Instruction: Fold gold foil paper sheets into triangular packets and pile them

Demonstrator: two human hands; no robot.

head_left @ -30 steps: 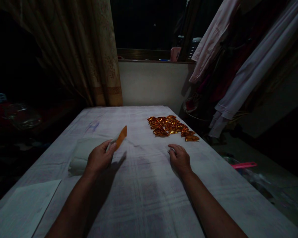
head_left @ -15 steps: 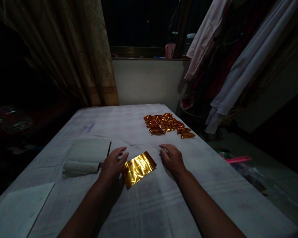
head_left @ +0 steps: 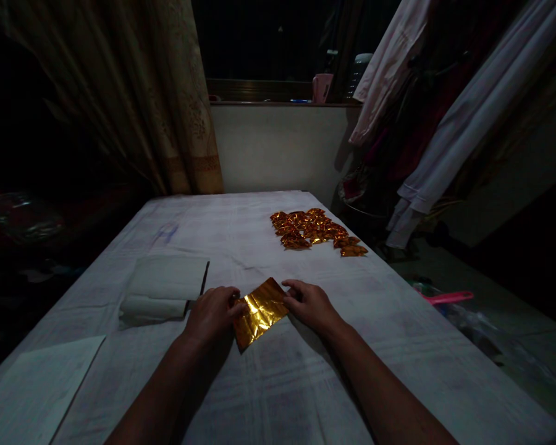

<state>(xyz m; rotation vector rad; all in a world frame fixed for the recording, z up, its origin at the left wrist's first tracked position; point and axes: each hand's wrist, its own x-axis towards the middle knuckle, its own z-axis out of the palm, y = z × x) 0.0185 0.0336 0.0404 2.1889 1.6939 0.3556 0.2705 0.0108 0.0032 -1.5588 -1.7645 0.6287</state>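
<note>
A shiny gold foil sheet [head_left: 262,314] lies at a slant on the cloth-covered table, with creases across its surface. My left hand [head_left: 213,310] holds its left edge, thumb on top and the other fingers curled behind. At the opposite edge, my right hand [head_left: 311,304] has its thumb and index finger against the foil, the fingers bent. Farther off, toward the table's right edge, sits a pile of folded gold foil pieces [head_left: 308,228]. Left of my left hand rests a stack of pale paper sheets [head_left: 164,284] with a dark edge.
A flat white sheet [head_left: 41,386] lies at the near left of the table [head_left: 269,402]. Beyond the far end stand a wall and a sill with a pink cup [head_left: 321,88]. A curtain [head_left: 167,99] hangs left, clothes [head_left: 467,111] right. A pink handle [head_left: 449,297] shows beside the table.
Both hands have closed in on the gold foil sheet. My right hand moved left to its right edge, and my left thumb came onto its left side. The view shifted slightly.
</note>
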